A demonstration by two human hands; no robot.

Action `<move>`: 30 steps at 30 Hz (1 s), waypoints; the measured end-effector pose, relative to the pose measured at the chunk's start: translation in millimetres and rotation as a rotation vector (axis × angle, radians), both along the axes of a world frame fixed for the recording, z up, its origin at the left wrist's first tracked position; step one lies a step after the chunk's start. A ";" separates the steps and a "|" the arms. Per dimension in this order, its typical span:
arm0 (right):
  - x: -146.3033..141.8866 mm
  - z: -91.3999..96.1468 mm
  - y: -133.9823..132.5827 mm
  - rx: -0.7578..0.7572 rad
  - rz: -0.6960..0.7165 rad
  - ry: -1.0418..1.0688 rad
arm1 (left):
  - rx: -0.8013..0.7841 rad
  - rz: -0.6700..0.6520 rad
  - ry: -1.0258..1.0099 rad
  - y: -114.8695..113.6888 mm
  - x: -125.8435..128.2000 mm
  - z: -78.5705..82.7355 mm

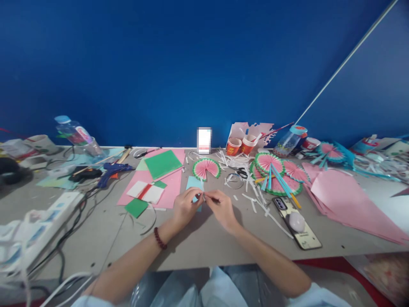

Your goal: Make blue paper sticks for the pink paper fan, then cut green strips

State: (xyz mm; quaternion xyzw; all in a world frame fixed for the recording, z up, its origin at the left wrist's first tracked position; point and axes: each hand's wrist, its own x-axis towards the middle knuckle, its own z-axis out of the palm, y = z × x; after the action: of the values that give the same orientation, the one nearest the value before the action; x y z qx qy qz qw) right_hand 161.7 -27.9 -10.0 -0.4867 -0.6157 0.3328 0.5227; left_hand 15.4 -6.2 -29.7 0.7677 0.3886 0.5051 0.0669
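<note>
Small piece, one, sits at the meeting fingertips, low over a blue paper; too tiny to identify. Left hand and right hand share it: each grip is narrow, thumb and forefinger pinched on it, presumably because so slight a part needs both sides steadied. Forearms come in over the near edge of the tabletop, perhaps for support. Just beyond the fingers, one pleated watermelon-patterned fan lies spread with a notch facing the hands, probably kept near for handling. To the left, one pink sheet lies under green pieces, at least three, one large; likely stacked flat to save room. Farther left, one blue glue gun and one power strip, cords trailing. On the right, one pair of scissors lies among white strips, too many to count, likely offcuts. Behind them, two red paper cups, seemingly holders. Beyond, overlapping fans, at least three; one phone lies nearer.
</note>
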 end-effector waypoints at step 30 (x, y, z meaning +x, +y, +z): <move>-1.7 -0.8 -2.1 0.068 -0.002 0.008 | -0.198 0.039 -0.174 -5.9 3.1 2.3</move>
State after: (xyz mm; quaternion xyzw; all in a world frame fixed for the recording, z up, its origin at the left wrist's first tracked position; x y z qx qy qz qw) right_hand 160.0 -30.0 -10.9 -0.4679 -0.6242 0.3129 0.5417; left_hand 18.4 -12.2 -27.4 0.7028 0.4443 0.5303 0.1658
